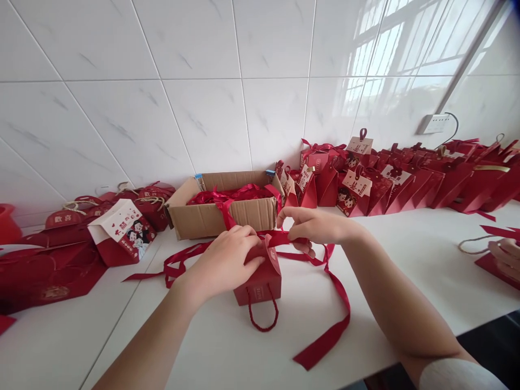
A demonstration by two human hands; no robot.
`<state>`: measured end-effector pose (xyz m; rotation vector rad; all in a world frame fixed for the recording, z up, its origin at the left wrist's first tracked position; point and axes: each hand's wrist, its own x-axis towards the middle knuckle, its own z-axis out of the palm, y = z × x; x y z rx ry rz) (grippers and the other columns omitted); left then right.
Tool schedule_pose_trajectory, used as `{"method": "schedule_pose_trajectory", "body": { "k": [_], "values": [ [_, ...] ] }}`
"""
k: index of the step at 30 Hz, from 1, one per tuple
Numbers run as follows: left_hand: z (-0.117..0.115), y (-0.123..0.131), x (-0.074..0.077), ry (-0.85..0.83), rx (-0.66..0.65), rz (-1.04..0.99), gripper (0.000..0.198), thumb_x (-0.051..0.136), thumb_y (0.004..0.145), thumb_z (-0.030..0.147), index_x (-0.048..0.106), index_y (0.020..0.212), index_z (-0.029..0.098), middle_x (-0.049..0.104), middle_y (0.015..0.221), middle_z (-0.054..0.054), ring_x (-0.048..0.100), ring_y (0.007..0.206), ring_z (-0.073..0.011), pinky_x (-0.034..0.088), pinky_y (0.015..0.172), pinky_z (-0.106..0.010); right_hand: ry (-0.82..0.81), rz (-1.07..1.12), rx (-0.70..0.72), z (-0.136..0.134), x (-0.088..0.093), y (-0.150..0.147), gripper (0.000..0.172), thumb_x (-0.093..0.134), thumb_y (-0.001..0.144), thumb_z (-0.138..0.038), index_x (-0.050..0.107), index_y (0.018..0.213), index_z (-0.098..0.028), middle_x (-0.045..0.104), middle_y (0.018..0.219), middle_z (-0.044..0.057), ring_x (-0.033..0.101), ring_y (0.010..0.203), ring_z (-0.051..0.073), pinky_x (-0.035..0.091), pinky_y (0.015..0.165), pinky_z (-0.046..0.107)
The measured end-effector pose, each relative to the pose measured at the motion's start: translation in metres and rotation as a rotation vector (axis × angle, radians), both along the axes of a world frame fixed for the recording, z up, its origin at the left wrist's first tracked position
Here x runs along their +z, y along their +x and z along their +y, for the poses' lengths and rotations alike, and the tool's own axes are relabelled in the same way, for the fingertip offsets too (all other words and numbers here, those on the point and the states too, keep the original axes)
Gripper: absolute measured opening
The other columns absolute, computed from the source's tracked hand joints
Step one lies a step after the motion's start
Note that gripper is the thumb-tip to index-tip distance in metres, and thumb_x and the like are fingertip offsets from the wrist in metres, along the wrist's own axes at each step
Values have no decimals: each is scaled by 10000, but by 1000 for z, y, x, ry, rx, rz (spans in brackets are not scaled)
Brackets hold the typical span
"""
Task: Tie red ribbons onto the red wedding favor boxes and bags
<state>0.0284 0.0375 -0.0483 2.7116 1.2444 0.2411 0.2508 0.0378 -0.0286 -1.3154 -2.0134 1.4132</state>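
Note:
A small red gift box [264, 279] stands on the white table, with a twisted cord handle [264, 328] hanging down its near side. My left hand [231, 254] lies over its left and upper part, thumb on the near face and fingers curled around the top. Just right of the box, my right hand [314, 226] has its fingers curled around a red ribbon [338, 292]. The ribbon runs across the box top; one end trails toward me on the right, loops spread to the left. The fingertips of my left hand are partly hidden.
Behind the box stands a cardboard carton [215, 220] heaped with red ribbon. Red gift boxes [418, 187] crowd the back right, and more, including one with a white printed lid [117, 225], stand at left. Another person's hand [506, 254] holds a red item at far right.

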Motion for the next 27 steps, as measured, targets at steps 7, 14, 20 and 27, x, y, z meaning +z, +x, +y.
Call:
{"method": "schedule_pose_trajectory", "body": {
  "k": [7, 14, 20, 27],
  "values": [
    [-1, 0, 1, 9, -1, -6, 309, 425, 902, 382, 674, 1029, 251, 612, 1014, -61, 562, 960, -244, 479, 812, -394, -20, 7, -25, 1, -2, -2, 266, 446, 733, -132, 438, 985, -218, 583, 517, -68, 581, 460, 132, 410, 491, 221],
    [0, 0, 2, 12, 2, -9, 296, 435, 903, 370, 680, 1026, 259, 615, 1011, -53, 566, 955, -242, 473, 826, -396, -51, -5, -45, 2, 0, -6, 270, 436, 722, -124, 439, 978, -210, 584, 513, -62, 577, 431, 136, 359, 446, 213],
    [-1, 0, 3, 12, 2, -8, 294, 431, 908, 363, 682, 1025, 262, 611, 998, -54, 563, 952, -240, 467, 825, -396, -65, -33, -40, 3, -1, -6, 249, 429, 728, -119, 445, 959, -210, 570, 492, -60, 578, 418, 139, 357, 433, 212],
    [-5, -1, 1, 16, -17, -6, 278, 420, 917, 326, 682, 981, 256, 609, 939, -43, 563, 900, -217, 468, 804, -381, -95, -39, 11, 2, -9, -9, 185, 416, 741, -134, 440, 901, -223, 549, 471, -73, 571, 403, 140, 403, 422, 216]
  ]
}}
